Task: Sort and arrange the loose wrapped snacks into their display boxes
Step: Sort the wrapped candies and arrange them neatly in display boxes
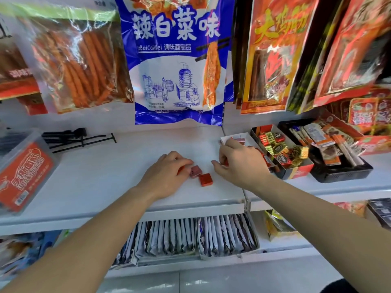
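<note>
Your left hand (169,173) pinches a glossy red snack (181,171) beside two flat squares (204,179) near the front edge of the shelf (105,176); your right hand (239,163) grips a red packet (225,163).

Two loose snacks (200,175) lie touching on the shelf (105,176) between my left hand (169,172) and my right hand (239,163), each hand curled over a further snack (225,162). Right of my right hand stands a display box (300,172), a tray (342,175) beyond it, and bags (175,60) hang above the shelf's back.

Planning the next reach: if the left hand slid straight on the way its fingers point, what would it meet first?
Probably the dark red wrapped square just ahead of the left hand; whether they already touch is unclear.
</note>
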A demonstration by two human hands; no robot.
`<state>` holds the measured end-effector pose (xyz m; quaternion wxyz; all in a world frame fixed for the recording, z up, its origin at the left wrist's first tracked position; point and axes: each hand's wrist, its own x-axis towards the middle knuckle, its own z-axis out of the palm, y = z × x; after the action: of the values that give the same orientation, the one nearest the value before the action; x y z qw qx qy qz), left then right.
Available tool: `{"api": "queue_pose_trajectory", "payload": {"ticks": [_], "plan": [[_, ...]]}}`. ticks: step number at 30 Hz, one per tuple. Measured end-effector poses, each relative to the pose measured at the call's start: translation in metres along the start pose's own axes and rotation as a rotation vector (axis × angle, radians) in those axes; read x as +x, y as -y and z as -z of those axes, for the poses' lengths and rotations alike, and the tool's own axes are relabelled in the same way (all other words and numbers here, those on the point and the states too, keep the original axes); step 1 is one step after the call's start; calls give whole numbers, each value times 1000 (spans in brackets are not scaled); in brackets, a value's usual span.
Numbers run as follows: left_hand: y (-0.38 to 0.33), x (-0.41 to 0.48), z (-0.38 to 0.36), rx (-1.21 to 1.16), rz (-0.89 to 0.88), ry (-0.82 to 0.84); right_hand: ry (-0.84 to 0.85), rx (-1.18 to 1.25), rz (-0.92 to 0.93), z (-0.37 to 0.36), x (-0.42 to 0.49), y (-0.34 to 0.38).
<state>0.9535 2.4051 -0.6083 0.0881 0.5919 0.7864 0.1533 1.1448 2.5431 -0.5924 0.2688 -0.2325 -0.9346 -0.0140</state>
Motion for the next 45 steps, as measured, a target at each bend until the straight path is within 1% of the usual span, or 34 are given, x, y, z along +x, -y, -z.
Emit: {"api": "queue_pose_trajectory", "payload": {"ticks": [4,6,9,11,13,16,17,20,22,25,28,32,35,38,40,41,43,45], "plan": [[-5,0,0,1,-28,31,-45,20,-40,2,3,-13],[-7,3,-3,-12,-45,38,-61,-16,-82,5,12,-24],[-9,6,-1,-63,-47,19,-3,-78,-141,1,23,-36],[-10,5,1,-43,-37,0,52,-97,-141,-4,24,-41],[-9,3,3,7,-33,-38,95,-42,-132,-8,24,-46],[-7,0,6,39,-4,-68,139,108,-138,-3,21,-52],[-8,1,8,1,11,-90,138,124,-128,0,20,-53],[-21,5,10,-226,12,-159,99,170,-142,10,14,-53],[-35,6,6,-237,-60,-89,75,193,-177,16,9,-52],[-47,5,-6,-140,-157,44,75,195,-209,24,1,-54],[-46,4,-5,-43,-183,70,85,216,-225,29,-6,-57],[-48,0,-2,-3,-203,86,82,225,-214,33,-13,-55],[-55,3,-1,-49,-152,44,58,219,-244,39,-17,-60],[-79,20,1,-276,-78,-85,-17,189,-290,46,-22,-75],[-102,36,-1,-375,-72,-164,-41,181,-333,51,-27,-85],[-115,43,-3,-400,-81,-170,-47,178,-341,54,-30,-89],[-137,55,-12,-383,-127,-159,-51,172,-342,57,-36,-97],[-151,63,-23,-308,-185,-162,-52,183,-332,59,-42,-105]]}}
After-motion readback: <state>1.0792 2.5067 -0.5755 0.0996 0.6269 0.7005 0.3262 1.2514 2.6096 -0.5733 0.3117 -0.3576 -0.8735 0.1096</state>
